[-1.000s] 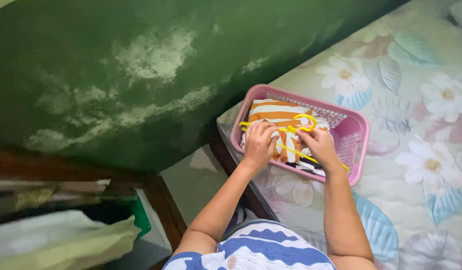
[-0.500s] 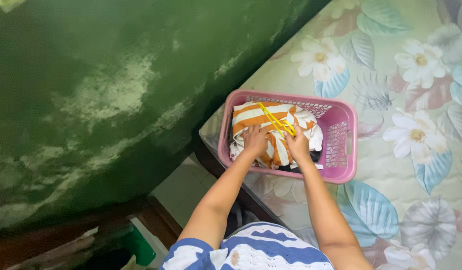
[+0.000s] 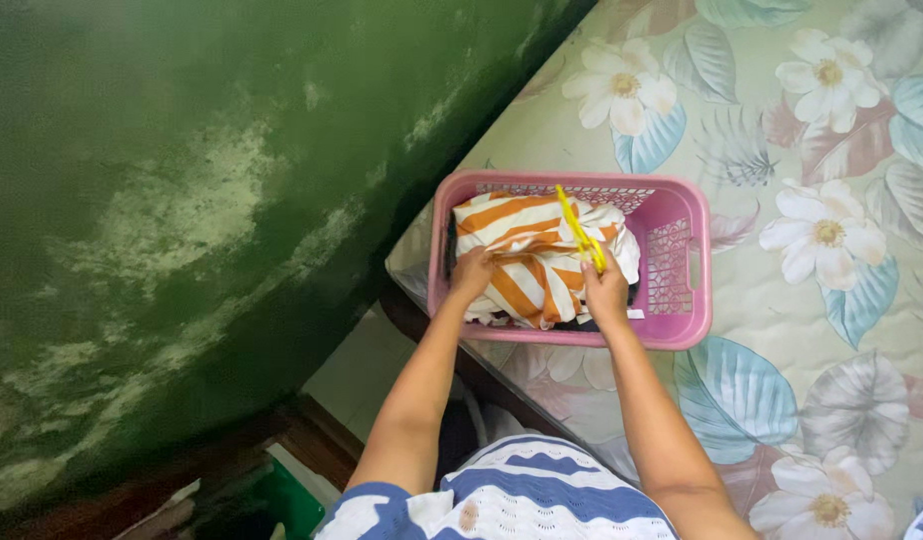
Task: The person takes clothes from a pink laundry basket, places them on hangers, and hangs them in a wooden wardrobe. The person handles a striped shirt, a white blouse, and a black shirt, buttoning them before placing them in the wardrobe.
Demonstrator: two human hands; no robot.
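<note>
Head view: pink basket [image 3: 694, 330] on flowered bedsheet [image 3: 832, 380], near bed's left edge, green wall [image 3: 182, 200] to left. Orange-and-white striped cloth [image 3: 522, 255] heaped inside basket. My left hand [image 3: 472, 272] closed on cloth's left edge. My right hand [image 3: 607, 292] gripping yellow hanger [image 3: 579, 230], which lies across cloth, pointing toward basket's far rim.

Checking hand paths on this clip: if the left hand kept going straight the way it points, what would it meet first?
The left hand points into the pink basket and already touches the orange and white striped cloth; going on, it would likely push deeper into that cloth.
</note>
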